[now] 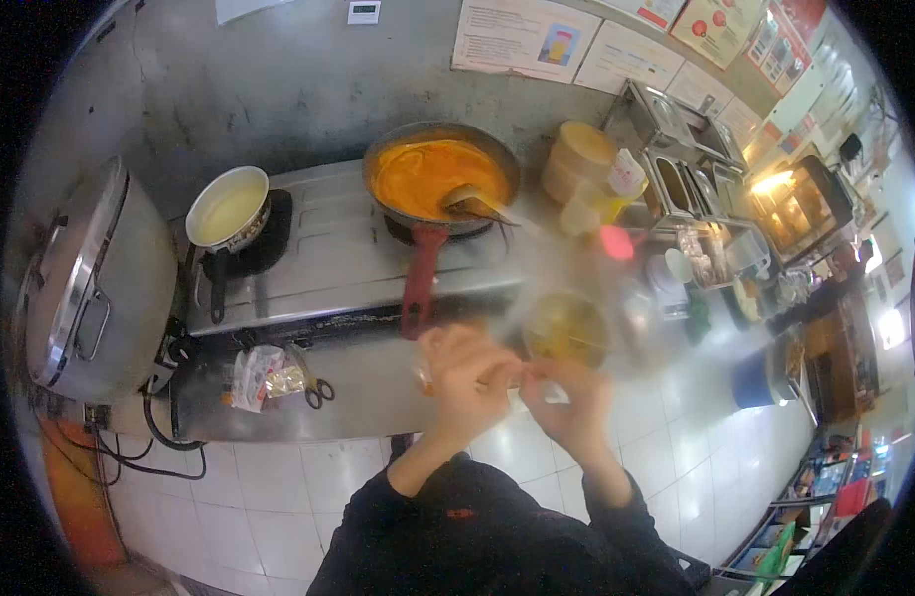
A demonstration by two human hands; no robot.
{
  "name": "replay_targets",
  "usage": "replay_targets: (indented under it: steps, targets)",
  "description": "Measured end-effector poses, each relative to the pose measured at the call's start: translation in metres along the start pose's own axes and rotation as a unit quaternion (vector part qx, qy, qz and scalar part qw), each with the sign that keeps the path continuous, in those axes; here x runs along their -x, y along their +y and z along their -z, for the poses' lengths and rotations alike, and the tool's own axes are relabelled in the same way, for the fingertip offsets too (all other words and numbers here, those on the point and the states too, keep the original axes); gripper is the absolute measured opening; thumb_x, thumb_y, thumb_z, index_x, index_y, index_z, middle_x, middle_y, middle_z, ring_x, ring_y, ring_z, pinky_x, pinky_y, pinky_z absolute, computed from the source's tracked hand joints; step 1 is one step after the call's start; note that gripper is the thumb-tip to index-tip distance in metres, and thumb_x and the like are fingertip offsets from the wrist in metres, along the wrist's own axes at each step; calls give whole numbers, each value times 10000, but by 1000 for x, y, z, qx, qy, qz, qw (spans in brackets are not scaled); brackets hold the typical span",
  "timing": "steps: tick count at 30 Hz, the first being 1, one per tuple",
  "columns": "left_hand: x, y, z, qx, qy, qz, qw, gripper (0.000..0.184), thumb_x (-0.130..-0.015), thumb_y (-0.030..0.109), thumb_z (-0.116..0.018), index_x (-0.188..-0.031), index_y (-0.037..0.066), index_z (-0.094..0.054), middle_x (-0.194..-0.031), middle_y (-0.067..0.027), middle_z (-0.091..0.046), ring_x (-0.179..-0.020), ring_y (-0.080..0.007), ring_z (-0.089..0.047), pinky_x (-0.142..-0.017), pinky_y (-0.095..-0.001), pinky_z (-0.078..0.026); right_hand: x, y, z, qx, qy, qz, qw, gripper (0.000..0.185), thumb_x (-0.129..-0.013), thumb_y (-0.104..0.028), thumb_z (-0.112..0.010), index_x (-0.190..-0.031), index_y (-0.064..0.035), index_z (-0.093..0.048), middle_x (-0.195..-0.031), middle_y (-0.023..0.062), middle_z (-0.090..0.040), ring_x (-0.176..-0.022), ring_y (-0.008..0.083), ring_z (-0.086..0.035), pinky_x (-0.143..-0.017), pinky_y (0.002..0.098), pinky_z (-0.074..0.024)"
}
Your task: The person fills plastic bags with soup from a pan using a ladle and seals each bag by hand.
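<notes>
My left hand and my right hand meet above the counter's front edge, fingertips pinched together. Something small and pale shows between them, too blurred to make out. Just behind my hands a bowl with yellowish contents stands on the counter. Farther back, a pan of orange sauce sits on the stove, with a ladle resting in it and its red handle pointing toward me. To the left, a white pot holds pale yellow liquid.
A large metal cooker stands at the far left. Scissors and opened packets lie on the front ledge. Round tan containers, a pink item and metal trays are at the right.
</notes>
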State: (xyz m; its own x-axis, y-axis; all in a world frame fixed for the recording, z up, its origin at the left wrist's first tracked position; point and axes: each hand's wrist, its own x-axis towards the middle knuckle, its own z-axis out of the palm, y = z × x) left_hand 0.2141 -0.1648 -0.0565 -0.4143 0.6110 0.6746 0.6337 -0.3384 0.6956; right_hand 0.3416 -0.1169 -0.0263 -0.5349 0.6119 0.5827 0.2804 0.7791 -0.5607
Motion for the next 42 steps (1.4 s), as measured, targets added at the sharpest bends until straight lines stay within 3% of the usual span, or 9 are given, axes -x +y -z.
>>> replay_targets:
  steps: [4, 15, 23, 25, 28, 31, 34, 38, 42]
  targets:
    - [18, 10, -23, -55, 30, -11, 998, 72, -587, 45, -628, -627, 102, -607, -625, 5, -584, -710, -197, -474, -750, -339, -287, 23, 18, 0, -20, 37, 24, 999, 134, -665, -56, -690, -769, -4, -624, -667, 114, -613, -564, 220, -611, -513, 266, -472]
    - [51, 3, -45, -94, 89, 54, 990, 80, -576, 67, -645, -649, 82, -617, -642, -10, -580, -749, -200, -479, -753, -332, -311, 68, 41, 11, -70, 27, -137, 988, 93, -642, -42, -669, -720, 1, -642, -668, 103, -638, -583, 180, -626, -560, 249, -471]
    - [61, -19, -27, -76, 94, 85, 989, 74, -641, 91, -653, -685, 52, -608, -721, -46, -585, -767, -203, -491, -734, -311, -361, 79, 53, 3, -76, 20, -123, 989, 81, -662, -39, -662, -724, 5, -632, -658, 105, -628, -565, 183, -622, -527, 243, -471]
    - [71, -39, -8, 49, 170, 192, 965, 43, -691, 66, -603, -728, 45, -603, -739, -50, -592, -778, -228, -510, -785, -322, -353, 85, 72, -6, -74, 21, -125, 989, 78, -673, -40, -652, -730, 8, -630, -661, 107, -628, -570, 184, -623, -528, 242, -471]
    - [79, -48, 22, 58, 119, 221, 966, 61, -729, 49, -588, -780, 15, -581, -788, -62, -589, -772, -210, -511, -769, -297, -366, 105, 114, -39, -59, -89, -292, 950, 110, -739, -101, -594, -750, 6, -616, -705, 132, -629, -620, 241, -628, -561, 320, -496]
    - [95, -64, 43, -55, 40, 251, 966, 61, -725, 38, -596, -773, 5, -575, -775, -60, -587, -769, -190, -511, -756, -289, -368, 130, 147, -78, 91, -129, -279, 947, 186, -765, -188, -577, -716, -10, -596, -692, 131, -624, -651, 306, -615, -584, 405, -489]
    - [116, -74, 49, -55, 62, 310, 947, 74, -719, 49, -612, -772, 10, -578, -761, -69, -584, -770, -195, -511, -745, -288, -369, 152, 167, -110, 197, -137, -346, 907, 215, -759, -242, -570, -684, -42, -584, -691, 127, -620, -666, 347, -598, -595, 449, -473]
    - [122, -70, 48, -42, 14, 308, 950, 69, -714, 55, -617, -761, 14, -587, -740, -72, -593, -747, -200, -518, -734, -291, -369, 156, 165, -121, 187, -176, -387, 886, 192, -735, -261, -587, -705, -73, -604, -719, 119, -624, -645, 334, -600, -583, 429, -475]
    - [130, -77, 33, 7, -59, 314, 947, 43, -721, 56, -607, -745, 21, -604, -723, -71, -612, -687, -198, -553, -726, -297, -371, 145, 156, -114, 135, -96, -324, 931, 145, -725, -231, -609, -728, -87, -623, -714, 114, -624, -600, 294, -605, -550, 386, -480]
